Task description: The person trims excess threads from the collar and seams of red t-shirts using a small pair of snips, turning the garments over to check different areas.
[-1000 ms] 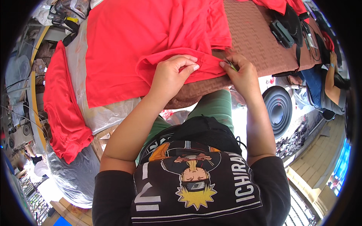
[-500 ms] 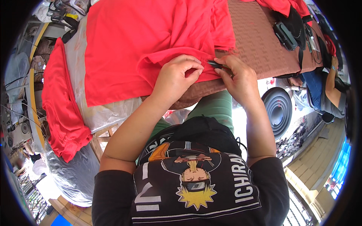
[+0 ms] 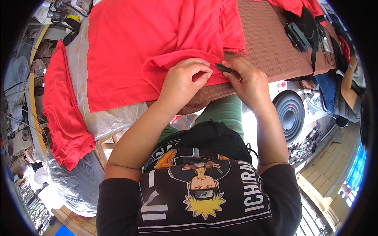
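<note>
1. Pinching the hem of the red garment [image 3: 157, 47] with my left hand [image 3: 183, 80], I hold a small fold of cloth closed between thumb and fingers.

2. My right hand [image 3: 248, 80] is closed around a small dark tool [image 3: 226, 70], and the tip of this tool touches the same hem, just beside my left thumb. I cannot tell exactly what kind of tool it is, maybe a thread snip.

3. The garment lies spread flat on the brown woven mat [image 3: 267, 43]. Its larger part is on the far side of the mat's near edge, and the hem I work on is right at this edge, close to my body.

4. I judge that the cloth is light, soft and without any stiffness. It wrinkles easily and will slide on the mat if I pull it.

5. For this reason I think the best place to hold is the hem itself, where the fabric is doubled and a little thicker, very near to the tool tip, so the edge stays tight.

6. The fabric is not fragile, but the tool could catch or cut it if the fold gets loose.

7. Another red garment [image 3: 63, 114] hangs well apart from the mat, on my left side.
</note>
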Demonstrator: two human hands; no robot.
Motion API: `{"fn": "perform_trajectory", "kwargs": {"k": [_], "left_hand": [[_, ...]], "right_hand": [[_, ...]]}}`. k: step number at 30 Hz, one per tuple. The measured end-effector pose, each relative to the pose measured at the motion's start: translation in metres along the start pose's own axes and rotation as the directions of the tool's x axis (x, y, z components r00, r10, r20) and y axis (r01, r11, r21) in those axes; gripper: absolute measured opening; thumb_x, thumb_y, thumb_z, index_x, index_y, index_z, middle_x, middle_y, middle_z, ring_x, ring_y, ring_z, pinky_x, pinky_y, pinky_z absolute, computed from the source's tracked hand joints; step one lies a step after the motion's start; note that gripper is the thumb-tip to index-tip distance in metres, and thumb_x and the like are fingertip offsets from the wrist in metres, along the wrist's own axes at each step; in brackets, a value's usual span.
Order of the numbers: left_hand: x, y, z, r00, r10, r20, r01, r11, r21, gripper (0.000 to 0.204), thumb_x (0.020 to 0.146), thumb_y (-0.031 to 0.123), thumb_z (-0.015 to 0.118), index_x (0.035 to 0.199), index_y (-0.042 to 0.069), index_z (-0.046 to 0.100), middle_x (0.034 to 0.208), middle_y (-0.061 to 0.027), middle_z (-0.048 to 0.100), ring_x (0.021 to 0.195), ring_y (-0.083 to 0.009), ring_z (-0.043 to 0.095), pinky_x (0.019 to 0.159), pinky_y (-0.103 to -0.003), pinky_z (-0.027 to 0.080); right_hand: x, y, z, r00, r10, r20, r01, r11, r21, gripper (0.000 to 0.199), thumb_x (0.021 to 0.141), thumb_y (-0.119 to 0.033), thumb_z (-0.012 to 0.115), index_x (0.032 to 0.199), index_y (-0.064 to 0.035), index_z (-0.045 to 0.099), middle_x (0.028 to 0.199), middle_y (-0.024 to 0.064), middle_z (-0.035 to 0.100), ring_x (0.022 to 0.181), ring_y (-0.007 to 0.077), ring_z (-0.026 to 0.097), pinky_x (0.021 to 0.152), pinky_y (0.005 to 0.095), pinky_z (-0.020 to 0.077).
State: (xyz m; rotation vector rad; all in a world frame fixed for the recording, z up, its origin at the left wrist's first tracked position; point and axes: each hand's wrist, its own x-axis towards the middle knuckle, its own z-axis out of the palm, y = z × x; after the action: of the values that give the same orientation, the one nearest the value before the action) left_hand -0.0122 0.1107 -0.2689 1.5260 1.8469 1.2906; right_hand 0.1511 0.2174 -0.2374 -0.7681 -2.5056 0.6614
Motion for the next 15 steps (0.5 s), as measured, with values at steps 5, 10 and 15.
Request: {"fn": "perform_trajectory", "kwargs": {"k": [5,10,15], "left_hand": [[-0.0001,0.0008,0.0002,1.000,-0.002,-0.002,0.002,1.000,0.010,0.011,0.080,0.005,0.070,0.090,0.002,0.070,0.097,-0.0065,0.069,0.089,-0.0157,0.067,0.080,-0.027,0.052],[-0.0002,0.0005,0.0003,1.000,-0.010,0.001,0.010,1.000,0.004,0.011,0.080,0.004,0.070,0.090,0.001,0.070,0.097,-0.0069,0.069,0.089,-0.0158,0.067,0.080,-0.027,0.052],[-0.0005,0.0005,0.0005,1.000,-0.009,-0.006,0.009,1.000,0.006,0.011,0.080,0.004,0.070,0.090,0.001,0.070,0.097,-0.0071,0.069,0.088,-0.0160,0.067,0.079,-0.027,0.052]], "right_hand": [[0.0012,-0.0017,0.0013,1.000,-0.008,0.004,0.009,0.999,-0.038,0.015,0.078,-0.012,0.068,0.092,-0.0092,0.065,0.086,0.0072,0.064,0.077,0.0296,0.064,0.063,0.0397,0.0512],[0.0010,-0.0016,0.0008,1.000,0.006,0.003,-0.006,0.999,-0.041,0.014,0.078,-0.013,0.068,0.091,-0.0097,0.065,0.086,0.0067,0.064,0.076,0.0297,0.064,0.063,0.0400,0.0511],[0.0006,-0.0013,0.0018,1.000,0.000,0.002,0.000,0.998,-0.064,0.015,0.078,-0.013,0.068,0.092,-0.0098,0.064,0.085,0.0067,0.064,0.076,0.0296,0.064,0.063,0.0403,0.0511]]}}
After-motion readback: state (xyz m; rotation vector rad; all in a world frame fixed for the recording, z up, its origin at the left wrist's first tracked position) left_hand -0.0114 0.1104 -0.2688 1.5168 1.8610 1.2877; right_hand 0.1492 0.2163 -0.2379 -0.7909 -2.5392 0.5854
